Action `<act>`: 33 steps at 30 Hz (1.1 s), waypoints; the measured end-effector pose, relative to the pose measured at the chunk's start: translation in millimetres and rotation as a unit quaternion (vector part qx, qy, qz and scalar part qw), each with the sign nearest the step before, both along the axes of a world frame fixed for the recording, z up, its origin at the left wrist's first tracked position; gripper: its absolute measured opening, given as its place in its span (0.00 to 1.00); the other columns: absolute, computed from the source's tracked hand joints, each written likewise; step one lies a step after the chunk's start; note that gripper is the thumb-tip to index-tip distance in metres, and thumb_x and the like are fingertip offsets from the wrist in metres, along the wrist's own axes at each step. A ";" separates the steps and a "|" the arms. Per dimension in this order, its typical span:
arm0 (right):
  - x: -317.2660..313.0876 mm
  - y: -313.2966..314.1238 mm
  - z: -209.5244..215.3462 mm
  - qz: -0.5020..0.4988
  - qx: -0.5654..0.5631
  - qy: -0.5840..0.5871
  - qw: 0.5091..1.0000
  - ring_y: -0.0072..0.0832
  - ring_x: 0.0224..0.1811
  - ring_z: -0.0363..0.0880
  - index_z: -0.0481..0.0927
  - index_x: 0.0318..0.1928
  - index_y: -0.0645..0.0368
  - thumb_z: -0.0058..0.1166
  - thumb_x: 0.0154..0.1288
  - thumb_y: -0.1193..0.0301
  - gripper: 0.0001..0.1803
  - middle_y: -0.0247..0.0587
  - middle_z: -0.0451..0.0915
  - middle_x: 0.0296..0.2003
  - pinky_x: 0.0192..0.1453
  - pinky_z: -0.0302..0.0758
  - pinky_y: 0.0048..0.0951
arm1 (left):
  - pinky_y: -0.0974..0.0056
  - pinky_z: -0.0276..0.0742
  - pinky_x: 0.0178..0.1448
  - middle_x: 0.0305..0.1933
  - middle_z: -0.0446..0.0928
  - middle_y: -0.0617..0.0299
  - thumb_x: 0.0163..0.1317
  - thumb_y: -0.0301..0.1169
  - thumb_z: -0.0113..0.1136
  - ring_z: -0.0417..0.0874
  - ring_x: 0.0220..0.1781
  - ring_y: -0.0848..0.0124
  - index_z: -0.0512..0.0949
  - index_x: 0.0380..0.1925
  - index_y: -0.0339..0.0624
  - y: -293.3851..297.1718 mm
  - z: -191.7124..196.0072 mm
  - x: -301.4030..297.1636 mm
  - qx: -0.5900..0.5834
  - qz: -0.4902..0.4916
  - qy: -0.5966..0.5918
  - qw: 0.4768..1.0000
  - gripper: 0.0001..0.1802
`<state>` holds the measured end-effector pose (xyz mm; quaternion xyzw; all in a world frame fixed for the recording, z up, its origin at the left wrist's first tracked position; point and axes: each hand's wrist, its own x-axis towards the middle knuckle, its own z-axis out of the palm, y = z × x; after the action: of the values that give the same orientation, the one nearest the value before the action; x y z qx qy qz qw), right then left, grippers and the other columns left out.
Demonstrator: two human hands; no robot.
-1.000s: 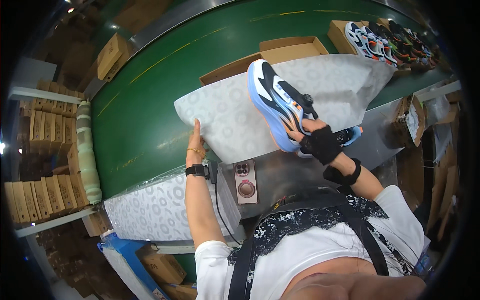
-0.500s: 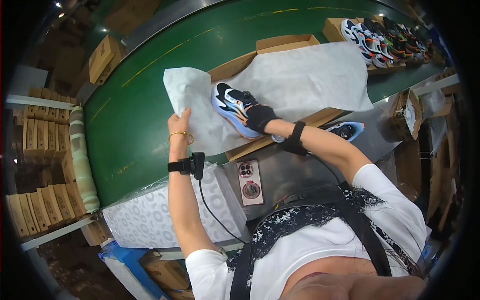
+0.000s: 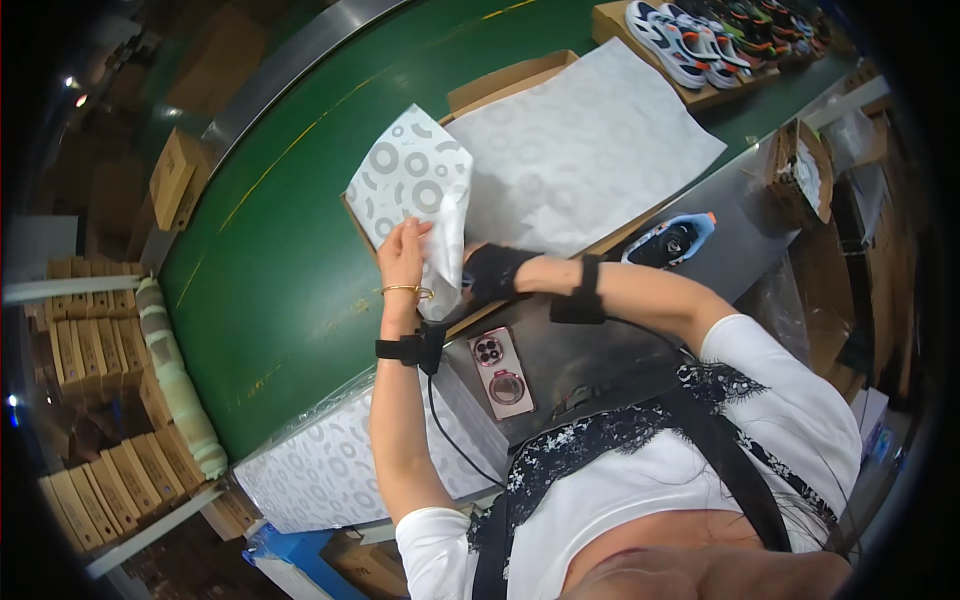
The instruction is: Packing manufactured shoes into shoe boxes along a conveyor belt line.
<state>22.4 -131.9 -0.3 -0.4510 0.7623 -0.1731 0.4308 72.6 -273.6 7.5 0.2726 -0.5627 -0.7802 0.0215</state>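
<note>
My left hand (image 3: 403, 258) is touching the lower part of a white tissue sheet (image 3: 590, 140), right where its left end is standing folded over and showing grey rings and arcs. My left fingers are lying close together, slightly bent, against that flap; I cannot tell whether the thumb is pinching it. My right hand (image 3: 492, 272), in a black glove, is reaching in just beside the fold from the right; its fingers are hiding behind the paper, so I cannot tell how they are closing or on what. The sheet is lining an open brown cardboard box (image 3: 510, 82), spreading out over its right end. The box is sitting on the green conveyor belt (image 3: 270, 300), along its near edge. A light-blue and black shoe with an orange tab (image 3: 670, 242) is lying on the grey metal bench (image 3: 570, 345), near my right forearm. Closer to me, a pale pink phone with a ring on its back (image 3: 503, 372) is resting, and a stack of ring-printed paper (image 3: 340, 465) is lying to its left.
</note>
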 end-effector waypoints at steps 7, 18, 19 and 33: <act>-88.8 206.0 2.5 -0.304 0.029 0.394 0.867 0.42 0.57 0.54 0.69 0.46 0.51 0.52 0.44 0.62 0.24 0.45 0.59 0.54 0.51 0.51 0.58 | 0.51 0.62 0.50 0.48 0.69 0.53 0.44 0.42 0.59 0.68 0.50 0.56 0.75 0.37 0.42 61.2 -11.7 -26.8 -0.687 -0.181 0.133 0.691 0.21; 14.2 341.7 20.9 -0.426 -0.114 0.146 0.886 0.38 0.30 0.74 0.72 0.30 0.60 0.57 0.43 0.62 0.17 0.45 0.72 0.27 0.33 0.71 0.34 | 0.43 0.50 0.56 0.49 0.67 0.56 0.41 0.55 0.55 0.63 0.55 0.61 0.76 0.38 0.47 81.7 -3.4 -29.1 -0.683 -0.454 -0.213 0.531 0.29; 14.4 343.9 15.7 -0.426 -0.115 0.145 0.885 0.38 0.30 0.74 0.72 0.30 0.60 0.57 0.43 0.62 0.17 0.45 0.72 0.27 0.33 0.71 0.34 | 0.46 0.55 0.54 0.47 0.68 0.53 0.42 0.52 0.57 0.65 0.53 0.60 0.76 0.37 0.44 88.8 4.3 -19.0 -0.687 -0.371 -0.107 0.616 0.27; 53.9 228.8 168.1 0.042 -0.294 0.417 0.859 0.26 0.13 0.69 0.69 0.21 0.59 0.49 0.42 0.72 0.05 0.38 0.68 0.20 0.15 0.65 0.24 | 0.61 0.67 0.50 0.46 0.66 0.46 0.27 0.39 0.71 0.70 0.47 0.56 0.57 0.49 0.29 198.7 65.5 117.4 -0.523 -0.161 0.047 0.836 0.49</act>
<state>76.4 96.9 167.8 -0.6183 0.7645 -0.1671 -0.0733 190.1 -74.9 73.0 0.0894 -0.9211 -0.3738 0.0612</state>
